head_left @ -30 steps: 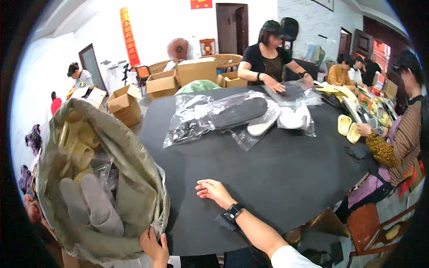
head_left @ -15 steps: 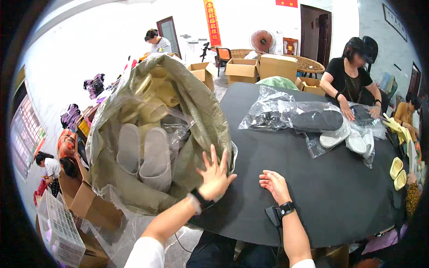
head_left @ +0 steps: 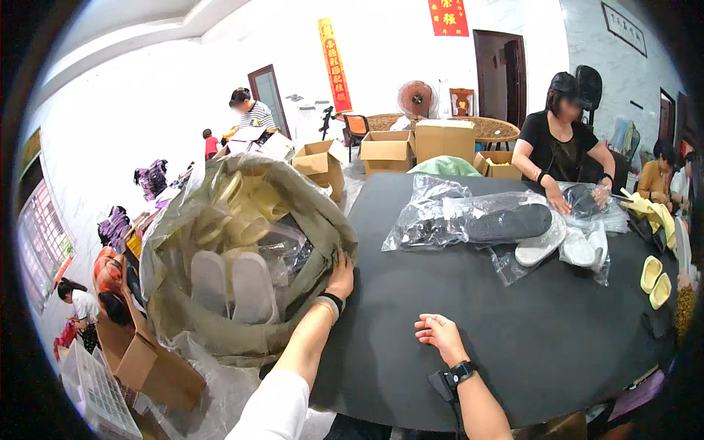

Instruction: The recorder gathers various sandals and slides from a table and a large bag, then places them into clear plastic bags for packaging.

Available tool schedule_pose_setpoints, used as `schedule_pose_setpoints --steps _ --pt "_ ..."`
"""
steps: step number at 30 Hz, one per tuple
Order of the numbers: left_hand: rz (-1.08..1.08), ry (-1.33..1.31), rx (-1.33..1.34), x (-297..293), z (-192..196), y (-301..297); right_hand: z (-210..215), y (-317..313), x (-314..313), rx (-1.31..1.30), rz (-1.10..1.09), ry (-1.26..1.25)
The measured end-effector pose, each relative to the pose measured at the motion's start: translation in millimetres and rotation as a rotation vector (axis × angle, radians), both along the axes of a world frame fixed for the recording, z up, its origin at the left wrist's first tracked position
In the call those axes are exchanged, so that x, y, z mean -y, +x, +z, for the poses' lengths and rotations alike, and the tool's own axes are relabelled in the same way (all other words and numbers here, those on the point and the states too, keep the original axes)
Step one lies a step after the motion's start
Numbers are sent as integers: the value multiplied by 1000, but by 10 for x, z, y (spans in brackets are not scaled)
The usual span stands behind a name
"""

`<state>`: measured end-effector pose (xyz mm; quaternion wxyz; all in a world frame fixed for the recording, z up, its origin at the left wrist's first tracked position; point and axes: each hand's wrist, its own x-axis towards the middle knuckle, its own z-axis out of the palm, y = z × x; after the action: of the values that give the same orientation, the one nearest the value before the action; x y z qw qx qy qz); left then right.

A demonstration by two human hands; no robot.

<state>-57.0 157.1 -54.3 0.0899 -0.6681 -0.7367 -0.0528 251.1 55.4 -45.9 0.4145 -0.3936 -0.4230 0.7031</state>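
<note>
A large olive woven sack (head_left: 242,341) stands at my left with its mouth wide, leaning toward me. Inside it lie a pair of grey slides (head_left: 253,287), several pale yellow slippers (head_left: 246,220) and some dark ones in clear plastic (head_left: 286,249). My left hand (head_left: 340,279) is at the sack's right rim, fingers together and closed on its edge; the fingertips are partly hidden. Over the black tabletop (head_left: 528,345) hovers my right hand (head_left: 441,336), loosely open, palm turned inward, holding nothing.
Across the table a co-worker's hands (head_left: 561,202) handle a plastic bag. Near them lie a bagged dark slipper (head_left: 510,224), white slippers (head_left: 543,243) and a yellow pair (head_left: 655,282). Cardboard boxes (head_left: 389,150) stand behind the table; another open box (head_left: 158,367) is at lower left.
My left hand has gone from spread fingers to closed ones on the sack's rim. The sack's mouth has sunk and drawn in at the right. My right hand stays empty.
</note>
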Motion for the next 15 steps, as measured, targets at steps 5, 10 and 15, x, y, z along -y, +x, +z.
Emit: schedule_pose_setpoints --steps 5,10,15 --pt "-20 -99 348 122 183 13 -45 19 24 -37 1 3" --pt "-272 363 166 825 524 565 -54 34 29 -57 -20 11" --pt "49 949 220 1760 1124 771 -84 94 31 -108 -36 3"
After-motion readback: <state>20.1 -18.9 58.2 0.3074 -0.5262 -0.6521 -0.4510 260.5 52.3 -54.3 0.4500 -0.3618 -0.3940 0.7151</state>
